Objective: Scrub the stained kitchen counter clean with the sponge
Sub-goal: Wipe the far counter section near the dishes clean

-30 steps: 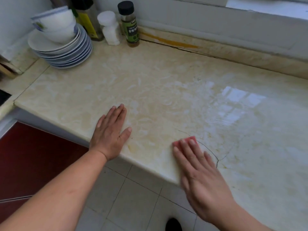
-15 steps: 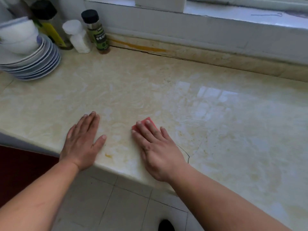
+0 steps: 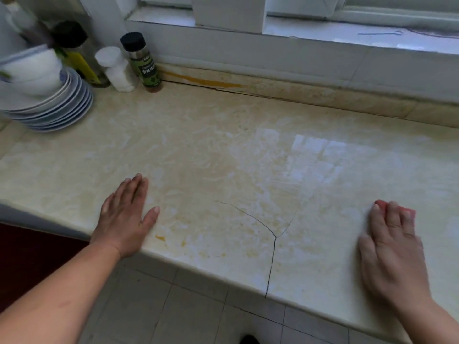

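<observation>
The cream marble counter (image 3: 203,150) is wet and carries yellow stains (image 3: 161,237) near its front edge, beside a dark forked crack (image 3: 272,240). My right hand (image 3: 393,247) presses flat on a pink sponge (image 3: 409,211) at the right, near the front edge; only the sponge's far corners show past my fingers. My left hand (image 3: 126,217) lies palm down on the counter at the left front, fingers together, holding nothing.
A stack of plates (image 3: 53,110) with white bowls (image 3: 32,68) on top stands at the back left. Beside it are a yellow-labelled bottle (image 3: 79,60), a white shaker (image 3: 116,70) and a black-capped spice jar (image 3: 144,63). A stained backsplash (image 3: 310,95) and window sill (image 3: 323,37) run behind.
My right hand has slid the sponge far to the right along the front edge, uncovering the crack. My left hand has stayed pressed in place.
</observation>
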### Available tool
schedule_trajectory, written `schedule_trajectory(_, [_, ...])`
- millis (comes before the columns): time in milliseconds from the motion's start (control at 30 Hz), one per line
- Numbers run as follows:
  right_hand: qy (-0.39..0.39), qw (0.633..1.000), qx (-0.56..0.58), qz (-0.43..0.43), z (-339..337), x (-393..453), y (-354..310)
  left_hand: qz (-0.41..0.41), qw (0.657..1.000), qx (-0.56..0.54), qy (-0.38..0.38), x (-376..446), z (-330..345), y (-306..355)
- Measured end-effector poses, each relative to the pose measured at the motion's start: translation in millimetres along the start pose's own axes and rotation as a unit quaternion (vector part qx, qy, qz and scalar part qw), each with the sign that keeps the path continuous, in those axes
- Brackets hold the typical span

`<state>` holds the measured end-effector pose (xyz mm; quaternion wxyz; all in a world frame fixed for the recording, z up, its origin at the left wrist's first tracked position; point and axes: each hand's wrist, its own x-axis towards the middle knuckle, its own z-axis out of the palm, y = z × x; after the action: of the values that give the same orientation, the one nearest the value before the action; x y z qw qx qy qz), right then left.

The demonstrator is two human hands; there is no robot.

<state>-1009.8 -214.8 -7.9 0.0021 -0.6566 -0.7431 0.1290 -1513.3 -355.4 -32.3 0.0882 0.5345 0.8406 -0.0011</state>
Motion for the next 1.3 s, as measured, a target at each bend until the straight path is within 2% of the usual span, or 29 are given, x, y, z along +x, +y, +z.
schedule_trajectory(67, [-0.005,1.0,0.008,-0.023,8,4,-33,-0.003,1.0,0.002,-0.011,2,-1,4])
schedule_trajectory(167, [-0.037,0.991,0.01,-0.129,21,5,-97,-0.021,0.999,0.004,-0.035,0,-4,6])
schedule_trajectory(333, [-0.113,0.94,0.027,-0.321,35,-27,-200,-0.073,0.995,-0.012,-0.062,-2,-4,37])
schedule_trajectory(433, [-0.118,0.92,0.015,-0.374,40,-40,-218,-0.065,0.996,-0.021,-0.056,-2,-3,44])
schedule_trajectory(567, [-0.132,0.909,0.014,-0.394,34,-56,-192,-0.013,0.998,-0.022,-0.058,-5,-3,45])
schedule_trajectory(733, [-0.138,0.892,0.006,-0.43,40,-89,-158,-0.002,0.998,-0.018,-0.054,-8,-2,45])
schedule_trajectory(933, [-0.126,0.881,0.017,-0.456,48,-55,-240,-0.007,0.999,-0.024,-0.04,-5,1,42])
schedule_trajectory(1033, [-0.133,0.883,0.016,-0.449,49,-43,-251,-0.007,0.999,-0.022,-0.039,-5,1,41])
schedule_trajectory(1133, [-0.126,0.896,0.019,-0.426,39,-38,-211,-0.009,0.999,-0.025,-0.039,-6,0,42])
schedule_trajectory(1300, [-0.103,0.946,0.017,-0.307,10,-47,-96,-0.024,0.998,-0.012,-0.056,-8,-3,49])
